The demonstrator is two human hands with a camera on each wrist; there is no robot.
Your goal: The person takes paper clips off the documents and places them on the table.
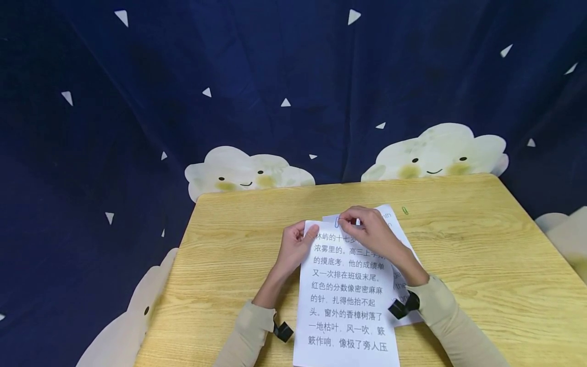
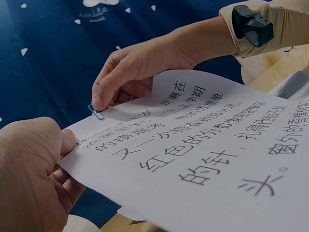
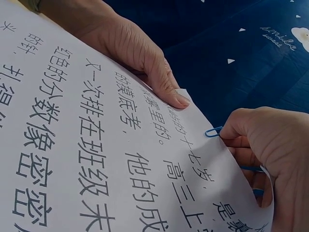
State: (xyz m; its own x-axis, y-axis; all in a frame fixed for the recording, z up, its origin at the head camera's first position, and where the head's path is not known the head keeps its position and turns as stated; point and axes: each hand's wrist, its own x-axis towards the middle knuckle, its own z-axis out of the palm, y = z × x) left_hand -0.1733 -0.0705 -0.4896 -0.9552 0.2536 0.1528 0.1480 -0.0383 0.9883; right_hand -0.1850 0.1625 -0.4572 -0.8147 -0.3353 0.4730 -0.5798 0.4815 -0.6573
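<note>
A white sheet printed with large Chinese text [image 1: 346, 300] is lifted and tilted. My left hand [image 1: 295, 244] pinches its upper left corner, thumb on the printed face and fingers behind. At the top edge my right hand [image 1: 369, 229] pinches a blue paper clip [image 3: 213, 132] between thumb and forefinger. The clip's looped end overlaps the printed face near the edge. More blue pieces [image 3: 251, 168] show below, by the curled fingers of the right hand. The paper's upper right part bends up against that hand.
Behind the raised sheet, pages with English text [image 1: 403, 298] lie on the wooden table [image 1: 229, 239]. A green paper clip [image 1: 405, 210] rests to their upper right. Beyond the table's far edge hangs a dark blue curtain [image 1: 257, 61] with clouds and white triangles.
</note>
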